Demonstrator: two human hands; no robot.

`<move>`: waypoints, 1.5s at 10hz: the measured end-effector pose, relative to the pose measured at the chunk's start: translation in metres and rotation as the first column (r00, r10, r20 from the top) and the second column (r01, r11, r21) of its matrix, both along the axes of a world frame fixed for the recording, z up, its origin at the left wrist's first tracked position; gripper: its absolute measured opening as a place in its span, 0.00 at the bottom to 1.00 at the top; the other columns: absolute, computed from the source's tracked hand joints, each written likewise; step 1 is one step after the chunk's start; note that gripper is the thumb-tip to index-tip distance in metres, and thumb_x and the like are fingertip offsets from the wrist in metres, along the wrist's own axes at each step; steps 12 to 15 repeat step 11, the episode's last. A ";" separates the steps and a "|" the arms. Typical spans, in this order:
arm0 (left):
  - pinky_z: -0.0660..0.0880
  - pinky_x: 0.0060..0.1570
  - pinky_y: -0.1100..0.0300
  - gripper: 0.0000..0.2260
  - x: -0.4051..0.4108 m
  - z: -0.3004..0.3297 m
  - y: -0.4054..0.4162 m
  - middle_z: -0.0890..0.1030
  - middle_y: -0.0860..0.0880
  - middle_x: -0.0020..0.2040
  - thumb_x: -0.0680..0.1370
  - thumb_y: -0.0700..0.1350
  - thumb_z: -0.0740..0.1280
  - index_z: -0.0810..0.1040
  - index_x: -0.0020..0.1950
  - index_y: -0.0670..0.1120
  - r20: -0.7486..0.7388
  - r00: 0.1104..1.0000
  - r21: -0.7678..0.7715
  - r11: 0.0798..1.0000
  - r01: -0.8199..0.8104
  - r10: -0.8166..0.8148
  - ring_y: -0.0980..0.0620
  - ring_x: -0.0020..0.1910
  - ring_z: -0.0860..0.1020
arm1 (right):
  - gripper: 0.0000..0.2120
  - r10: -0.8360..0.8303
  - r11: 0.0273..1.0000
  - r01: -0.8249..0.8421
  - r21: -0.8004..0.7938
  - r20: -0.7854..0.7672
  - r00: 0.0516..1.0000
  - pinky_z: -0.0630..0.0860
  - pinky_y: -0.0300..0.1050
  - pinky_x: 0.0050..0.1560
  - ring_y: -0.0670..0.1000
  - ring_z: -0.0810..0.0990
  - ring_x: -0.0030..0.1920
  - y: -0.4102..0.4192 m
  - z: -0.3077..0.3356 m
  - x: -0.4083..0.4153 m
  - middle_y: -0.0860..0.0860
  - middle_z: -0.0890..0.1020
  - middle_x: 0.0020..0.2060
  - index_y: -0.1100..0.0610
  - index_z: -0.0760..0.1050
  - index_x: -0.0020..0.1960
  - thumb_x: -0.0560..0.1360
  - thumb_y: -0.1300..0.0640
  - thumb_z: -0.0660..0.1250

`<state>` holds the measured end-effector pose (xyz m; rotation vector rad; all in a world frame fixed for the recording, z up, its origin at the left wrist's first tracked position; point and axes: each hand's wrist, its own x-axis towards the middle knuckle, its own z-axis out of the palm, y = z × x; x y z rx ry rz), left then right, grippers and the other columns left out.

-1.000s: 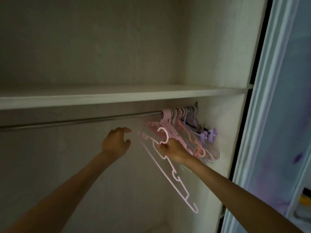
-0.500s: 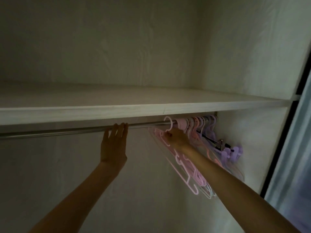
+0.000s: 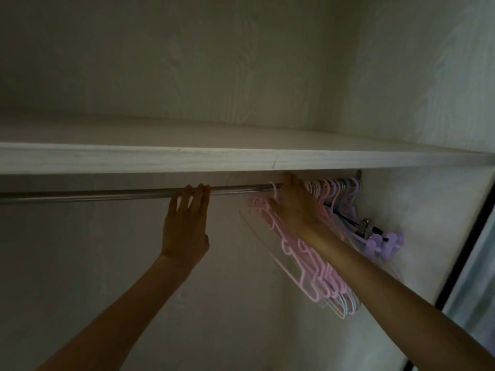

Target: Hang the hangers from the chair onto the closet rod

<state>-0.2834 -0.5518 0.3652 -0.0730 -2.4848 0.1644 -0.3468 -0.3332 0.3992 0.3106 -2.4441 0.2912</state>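
Hangers (image 3: 302, 266) crowding the right end of the rod (image 3: 107, 192), just under the shelf (image 3: 241, 158), pink ones nearest the middle, purple ones against the side wall. Right hand (image 3: 294, 207) reaching up among the pink hooks, fingers at the rod; whether pinching a hook or only pushing it, cannot tell, since the fingertips are hiding behind the rod and the shelf edge. Left hand (image 3: 186, 223) spreading flat with straight fingers, tips touching the bare rod, gripping nothing.

Judging the risks from here:
- Hook sitting only half over the rod, then slipping off once released, owing to the poor view and dim light.
- Neighbouring hooks getting nudged off while squeezing another into so tight a bunch.
- Pink frames tangling through each other's notches, hanging tilted as they are, so pulling one dragging several.
- Knuckles scraping the shelf, given the narrow gap above the rod.

Seating the hook fully before letting go looking wise, likely.
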 end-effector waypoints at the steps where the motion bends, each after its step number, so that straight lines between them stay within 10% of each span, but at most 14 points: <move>1: 0.50 0.75 0.49 0.42 -0.003 0.000 -0.001 0.54 0.45 0.77 0.71 0.48 0.68 0.46 0.77 0.43 -0.016 1.000 -0.005 1.000 0.009 -0.009 0.44 0.76 0.54 | 0.29 0.050 0.991 -0.049 0.122 -0.005 0.999 0.62 0.54 0.70 0.59 0.62 0.71 -0.002 0.003 -0.011 0.58 0.64 0.71 0.60 0.58 0.73 0.77 0.49 0.62; 3: 0.50 0.76 0.50 0.42 -0.002 -0.001 0.000 0.52 0.46 0.78 0.72 0.47 0.67 0.43 0.77 0.43 0.002 1.000 0.025 1.000 0.019 -0.019 0.44 0.77 0.51 | 0.24 0.114 0.948 -0.079 0.310 -0.097 0.989 0.69 0.55 0.62 0.62 0.76 0.58 0.013 -0.004 -0.024 0.60 0.78 0.56 0.63 0.73 0.63 0.69 0.59 0.72; 8: 0.44 0.75 0.49 0.45 -0.003 0.001 0.003 0.41 0.44 0.78 0.75 0.51 0.64 0.32 0.75 0.41 0.074 0.994 -0.096 0.993 -0.075 0.083 0.44 0.77 0.43 | 0.29 -0.031 0.943 0.045 0.330 -0.048 0.998 0.67 0.54 0.60 0.60 0.72 0.63 0.042 -0.002 -0.041 0.59 0.74 0.63 0.60 0.66 0.70 0.73 0.50 0.68; 10: 0.47 0.74 0.51 0.46 0.007 0.004 -0.008 0.53 0.43 0.77 0.68 0.46 0.71 0.46 0.77 0.41 -0.091 0.992 -0.026 0.996 0.087 -0.089 0.42 0.76 0.54 | 0.32 -0.008 0.979 0.000 0.203 0.035 0.999 0.58 0.52 0.71 0.57 0.61 0.72 0.033 0.005 -0.006 0.56 0.63 0.73 0.59 0.56 0.75 0.77 0.46 0.60; 11: 0.54 0.74 0.50 0.39 0.040 -0.031 -0.014 0.62 0.43 0.74 0.68 0.44 0.69 0.58 0.76 0.41 -0.245 0.933 0.035 0.959 0.281 -0.264 0.42 0.72 0.63 | 0.24 0.108 0.989 -0.102 0.108 -0.051 0.993 0.66 0.52 0.67 0.58 0.68 0.67 0.034 -0.002 0.041 0.57 0.70 0.68 0.61 0.69 0.67 0.76 0.48 0.63; 15: 0.54 0.74 0.50 0.39 0.040 -0.031 -0.014 0.62 0.43 0.74 0.68 0.44 0.69 0.58 0.76 0.41 -0.245 0.933 0.035 0.959 0.281 -0.264 0.42 0.72 0.63 | 0.24 0.108 0.989 -0.102 0.108 -0.051 0.993 0.66 0.52 0.67 0.58 0.68 0.67 0.034 -0.002 0.041 0.57 0.70 0.68 0.61 0.69 0.67 0.76 0.48 0.63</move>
